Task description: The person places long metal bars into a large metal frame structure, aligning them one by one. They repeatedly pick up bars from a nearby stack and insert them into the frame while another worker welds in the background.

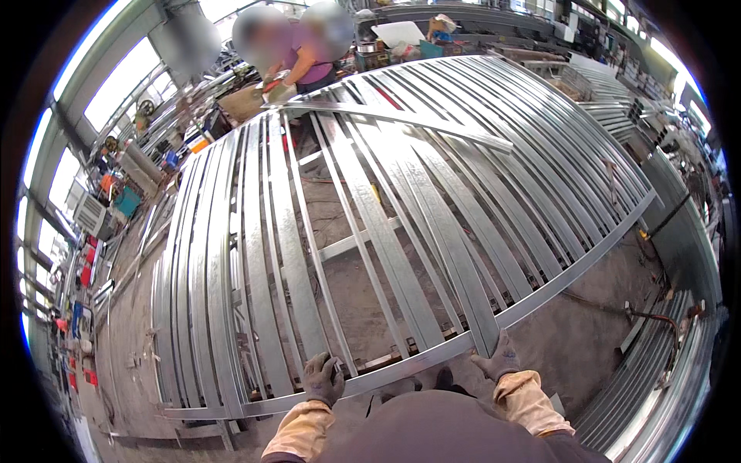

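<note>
Galvanised steel, bright grey with dull streaks: a long flat strip (436, 231) is lying lengthwise across a rack of many similar strips (231, 255), running from the near edge away toward the far end. Its near end is sitting on the near rail (571, 270), a pale metal bar that is crossing the view at a slant. The right hand (500, 359), in a grey work glove, is closing its fingers over the strip's near end at the rail. The left hand (323, 378), also gloved, is resting on the rail further left, fingers curled over its edge beside a narrower strip (320, 262); whether it is gripping cannot be told. Tan sleeves (525, 393) are covering both forearms. A loose strip (401, 116) is lying crosswise near the far end. There, another person (305, 54) in a purple top is bending over the rack. Concrete floor (594, 339) is showing below the rail.
</note>
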Available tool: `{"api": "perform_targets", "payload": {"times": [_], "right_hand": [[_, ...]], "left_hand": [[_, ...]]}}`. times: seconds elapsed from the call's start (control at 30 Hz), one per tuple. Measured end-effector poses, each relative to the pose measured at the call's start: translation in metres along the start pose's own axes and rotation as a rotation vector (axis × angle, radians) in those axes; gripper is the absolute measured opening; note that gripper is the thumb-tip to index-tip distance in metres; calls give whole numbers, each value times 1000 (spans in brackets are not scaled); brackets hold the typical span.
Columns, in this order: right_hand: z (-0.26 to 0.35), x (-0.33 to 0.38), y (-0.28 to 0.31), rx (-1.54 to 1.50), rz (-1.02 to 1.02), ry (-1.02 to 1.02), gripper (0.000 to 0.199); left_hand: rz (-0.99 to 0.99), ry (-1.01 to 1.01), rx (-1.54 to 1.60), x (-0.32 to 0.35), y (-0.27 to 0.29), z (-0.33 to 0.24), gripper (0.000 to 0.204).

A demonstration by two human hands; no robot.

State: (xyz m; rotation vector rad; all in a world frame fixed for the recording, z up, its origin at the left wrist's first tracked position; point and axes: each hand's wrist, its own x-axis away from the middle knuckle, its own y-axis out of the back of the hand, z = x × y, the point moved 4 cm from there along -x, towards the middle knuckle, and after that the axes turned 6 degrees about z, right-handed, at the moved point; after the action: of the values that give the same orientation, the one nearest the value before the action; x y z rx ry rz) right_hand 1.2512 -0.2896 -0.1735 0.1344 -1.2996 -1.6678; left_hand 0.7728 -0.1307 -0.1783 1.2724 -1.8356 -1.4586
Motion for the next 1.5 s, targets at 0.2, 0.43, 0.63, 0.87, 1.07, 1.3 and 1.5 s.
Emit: {"api": "perform_targets", "payload": {"times": [0.2,0.43,0.63,0.87,1.07,1.3,1.5], "right_hand": [[9,7,-20,48,-128,58,119],[8,8,-21,-79,-175,115,110],[6,2,-28,-20,-168,94,109],[-6,-10,-42,31,-179,90,113],[-10,1,-33,-2,-157,123,109],[-17,-21,-38,95,-238,139,102],[7,-13,-33,-35,-140,211,106]], "left_hand": [[-16,-10,44,11,-1,13,47],[-38,-19,115,17,-10,22,46],[38,158,490,10,14,41,38],[-240,-33,973,-25,246,19,42],[-539,-800,748,21,446,-61,48],[-491,-1099,644,44,488,-109,47],[-503,-1063,648,32,479,-83,47]]}}
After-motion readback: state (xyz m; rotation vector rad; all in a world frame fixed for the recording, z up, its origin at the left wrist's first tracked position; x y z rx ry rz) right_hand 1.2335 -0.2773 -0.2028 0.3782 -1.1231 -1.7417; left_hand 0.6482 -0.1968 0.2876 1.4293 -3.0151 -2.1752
